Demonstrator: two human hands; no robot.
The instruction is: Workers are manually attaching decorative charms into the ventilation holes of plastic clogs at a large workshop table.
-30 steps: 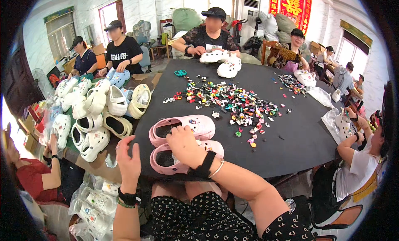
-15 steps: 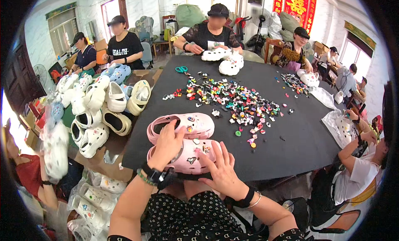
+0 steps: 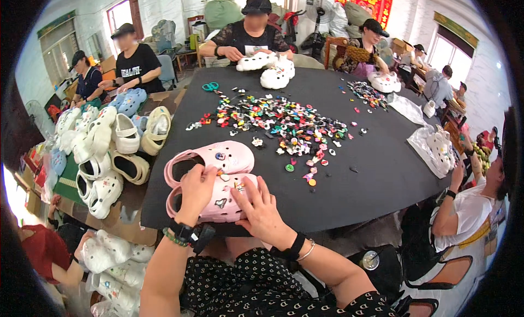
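Sliding inward, left hand (image 3: 196,188) now joins right hand (image 3: 261,210) atop near clog (image 3: 221,202).

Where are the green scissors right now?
In the head view, the green scissors lie on the far left part of the black table, just beyond the pile of colourful charms.

White walls (image 3: 180,3) and bright windows (image 3: 443,44) ring the room; a red banner (image 3: 368,0) hangs behind the black table (image 3: 382,169).
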